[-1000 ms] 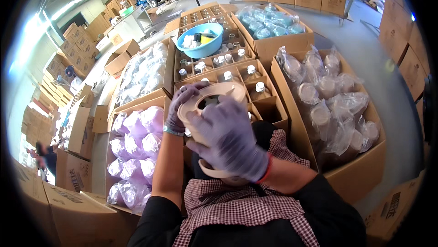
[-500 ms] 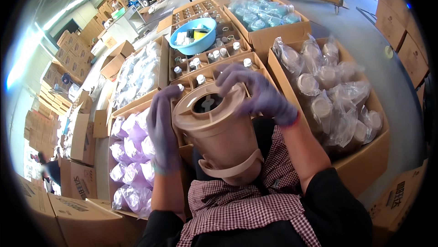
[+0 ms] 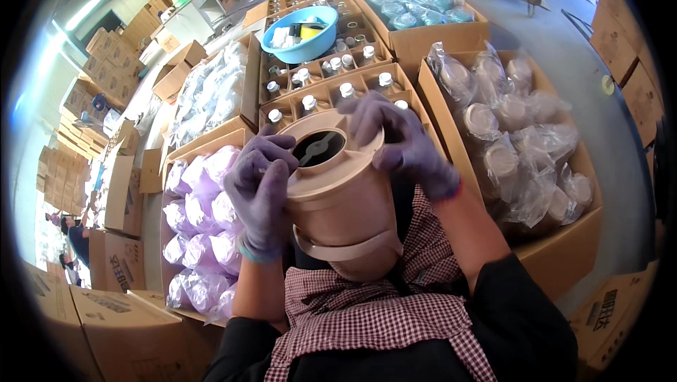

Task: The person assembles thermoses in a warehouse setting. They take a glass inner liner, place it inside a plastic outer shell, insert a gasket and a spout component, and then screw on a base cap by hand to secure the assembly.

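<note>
A tan plastic pot-shaped vessel point(image 3: 338, 202) is held in front of my apron, its top tilted away from me. Its round lid point(image 3: 356, 163) has a dark hole with a pale crosspiece in the middle. A curved strap-like handle point(image 3: 349, 249) wraps its lower side. My left hand point(image 3: 261, 188), in a purple-grey glove, curls its fingers over the lid's left rim. At the right rim, my gloved right hand point(image 3: 402, 142) pinches the edge between thumb and fingers. The vessel's base is partly hidden in my lap.
Open cartons surround me: lilac bagged items point(image 3: 204, 223) at left, brown bagged pieces point(image 3: 504, 135) at right, white-capped bottles point(image 3: 309, 104) ahead. A blue basin point(image 3: 310, 49) of small items rests on the bottle cartons. Teal bagged items point(image 3: 416, 4) lie farther back.
My left hand has closed from spread fingers to a curl on the lid's rim. The right hand has shifted slightly along the right rim. The vessel has turned a little.
</note>
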{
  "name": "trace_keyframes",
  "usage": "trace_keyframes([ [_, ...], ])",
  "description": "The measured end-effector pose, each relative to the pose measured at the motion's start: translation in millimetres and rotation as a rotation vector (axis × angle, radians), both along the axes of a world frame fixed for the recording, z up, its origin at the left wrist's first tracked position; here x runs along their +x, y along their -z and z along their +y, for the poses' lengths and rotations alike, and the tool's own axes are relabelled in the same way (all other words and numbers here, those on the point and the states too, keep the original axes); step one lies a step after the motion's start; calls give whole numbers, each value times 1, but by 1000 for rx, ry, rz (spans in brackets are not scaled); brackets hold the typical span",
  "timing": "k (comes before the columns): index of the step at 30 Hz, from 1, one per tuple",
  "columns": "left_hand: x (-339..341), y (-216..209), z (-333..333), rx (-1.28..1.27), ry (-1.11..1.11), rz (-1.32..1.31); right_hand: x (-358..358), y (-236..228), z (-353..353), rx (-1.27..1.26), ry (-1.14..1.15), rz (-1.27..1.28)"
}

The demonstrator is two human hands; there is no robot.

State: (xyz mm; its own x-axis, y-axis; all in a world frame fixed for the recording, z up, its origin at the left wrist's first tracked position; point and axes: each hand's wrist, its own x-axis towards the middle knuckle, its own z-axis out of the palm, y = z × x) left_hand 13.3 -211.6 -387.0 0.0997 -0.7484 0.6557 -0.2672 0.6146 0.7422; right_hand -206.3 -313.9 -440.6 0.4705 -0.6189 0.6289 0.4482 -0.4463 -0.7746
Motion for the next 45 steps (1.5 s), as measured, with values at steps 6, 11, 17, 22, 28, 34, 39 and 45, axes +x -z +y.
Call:
trace_keyframes([
  [6,-12,13,-10,-155,267,80,-43,-25,54,14,140,12],
  [11,-51,52,-9,376,843,548,-47,-145,132,-978,61,824],
  [17,-40,67,43,562,690,191,-18,-174,193,-1150,-170,1327],
  [22,4,77,85,591,468,83,-17,-201,200,-1224,-162,1510],
  [28,20,109,128,648,217,72,-37,-198,122,-1029,-71,1012],
  [34,-34,99,153,832,-15,308,-273,-92,-86,173,583,703],
  [39,16,128,129,928,471,47,-548,80,-87,536,1352,1688],
  [45,77,111,137,1022,146,208,-449,114,-42,1500,892,966],
])
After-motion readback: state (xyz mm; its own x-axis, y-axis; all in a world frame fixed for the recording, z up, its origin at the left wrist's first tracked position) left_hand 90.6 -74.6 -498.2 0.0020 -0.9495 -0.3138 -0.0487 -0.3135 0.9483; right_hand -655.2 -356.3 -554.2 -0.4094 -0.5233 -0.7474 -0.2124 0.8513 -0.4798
